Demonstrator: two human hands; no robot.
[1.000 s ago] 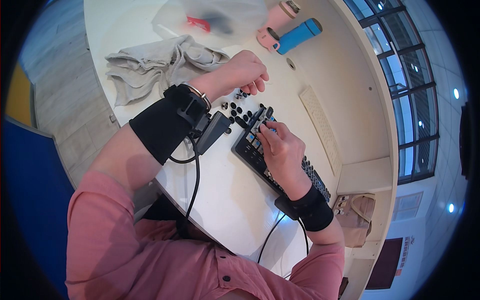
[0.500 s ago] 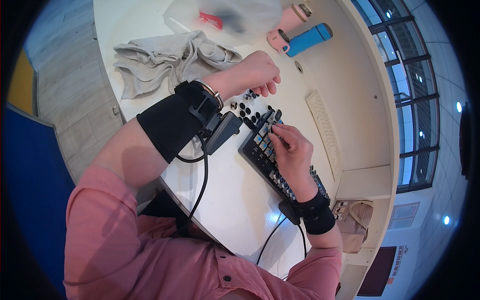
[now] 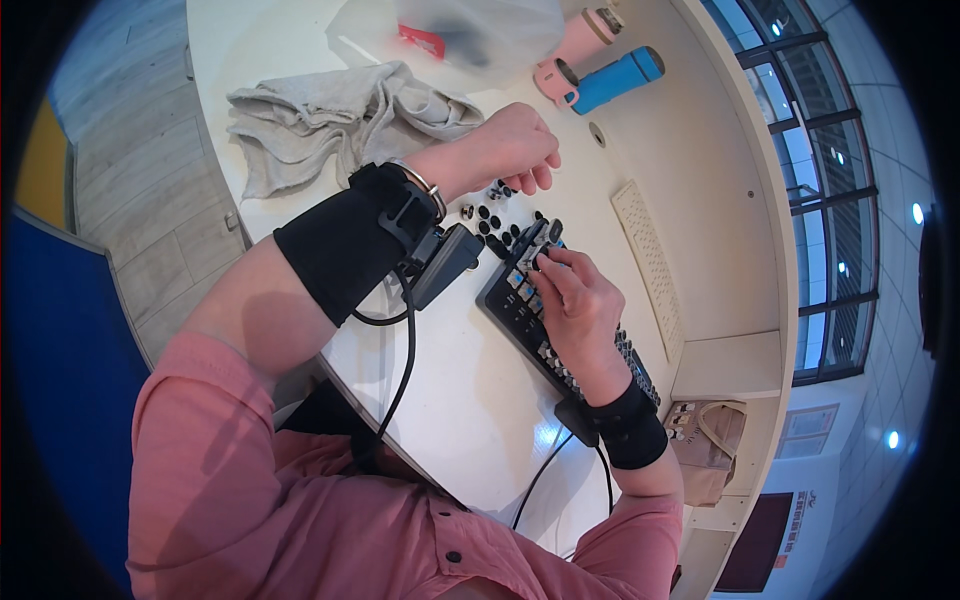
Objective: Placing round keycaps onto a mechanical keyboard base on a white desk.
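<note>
A black keyboard (image 3: 518, 312) lies slantwise on the white table (image 3: 470, 420), with several keys bare. My right hand (image 3: 578, 300) rests on its far end, and its fingertips pinch a small grey piece (image 3: 545, 238) at the keyboard's corner. Several loose black keycaps (image 3: 497, 224) lie just beyond that corner. My left hand (image 3: 505, 150) hovers over them with fingers curled down; its fingertips touch the caps, and whether they hold one is hidden. Both wrists wear black bands, and a black box (image 3: 445, 262) with a cable hangs from the left one.
A crumpled grey cloth (image 3: 320, 120) lies left of my left hand. At the far edge are a clear plastic bag (image 3: 470, 30), a pink bottle (image 3: 578, 48) and a blue bottle (image 3: 620, 78). A white keyboard (image 3: 650, 265) lies to the right. A brown bag (image 3: 705, 445) sits below the table.
Both hands stay almost where they were. My right fingertips have shifted a little along the keyboard's far end; my left hand remains curled over the loose keycaps.
</note>
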